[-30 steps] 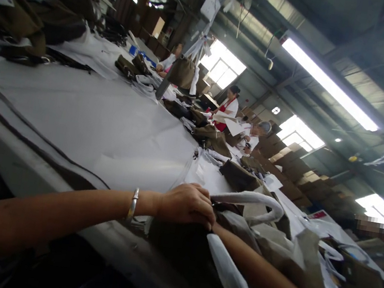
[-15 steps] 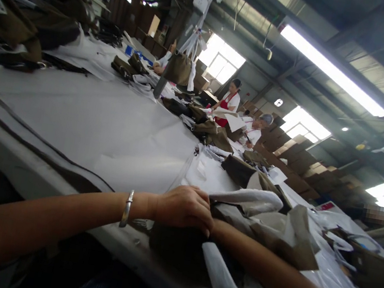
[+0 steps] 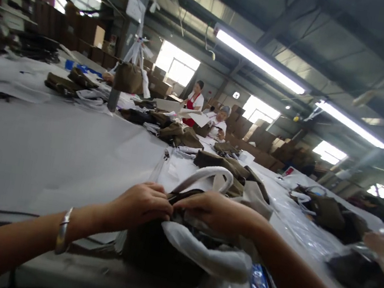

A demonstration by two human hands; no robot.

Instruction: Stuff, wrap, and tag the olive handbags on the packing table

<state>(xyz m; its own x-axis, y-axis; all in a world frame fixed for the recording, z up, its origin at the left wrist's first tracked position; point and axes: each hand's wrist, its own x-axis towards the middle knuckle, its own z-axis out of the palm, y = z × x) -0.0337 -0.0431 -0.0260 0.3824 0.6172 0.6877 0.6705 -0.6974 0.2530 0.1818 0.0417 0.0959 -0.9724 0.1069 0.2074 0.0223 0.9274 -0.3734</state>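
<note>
While the left hand (image 3: pixel 145 205) pinches the bag (image 3: pixel 162 257) at the near edge of the table (image 3: pixel 75 159), with the right hand (image 3: pixel 217 212) close beside, grip unclear, both handles (image 3: pixel 202 256) are wrapped, but work between the hands appears unfinished.

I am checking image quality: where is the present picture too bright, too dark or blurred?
In the head view, windows and lamps glare white; there too, the bag is deeply shadowed in front, and a co-worker's hand at right looks smeared.

Matt, cloth-like bag (image 3: pixel 158 259); crinkled, glossy plastic sheeting (image 3: pixel 297 230).
</note>
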